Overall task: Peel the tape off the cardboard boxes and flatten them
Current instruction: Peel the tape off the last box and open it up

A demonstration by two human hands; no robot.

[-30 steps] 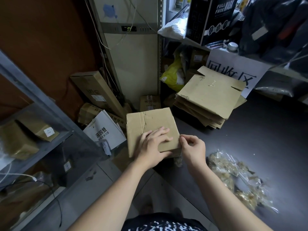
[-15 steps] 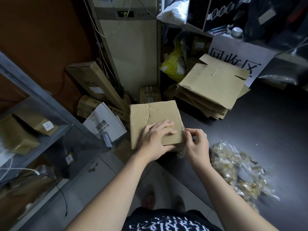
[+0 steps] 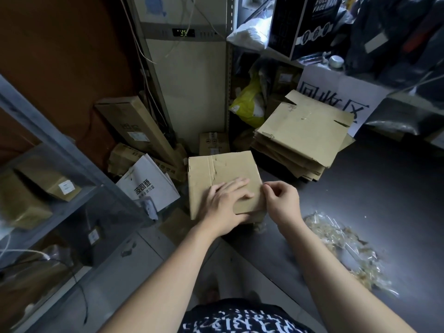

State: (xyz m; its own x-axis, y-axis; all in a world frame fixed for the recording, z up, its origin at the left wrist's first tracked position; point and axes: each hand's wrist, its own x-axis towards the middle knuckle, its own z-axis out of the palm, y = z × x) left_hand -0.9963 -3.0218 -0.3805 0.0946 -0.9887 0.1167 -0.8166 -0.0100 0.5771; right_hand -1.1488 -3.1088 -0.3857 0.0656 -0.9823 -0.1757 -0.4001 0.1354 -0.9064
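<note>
Fingers of the left hand lie spread flat on the near half of the cardboard box, which sits straight ahead at the table corner. Just beside it, the right hand pinches the box's right edge, whether on tape I cannot tell. Any peel probably falls to that hand, running away toward the stack of flattened boxes.

I'm seeing a black shirt carrying white printed lettering across its front, and both forearms are showing bare down to the left hand and right hand.
</note>
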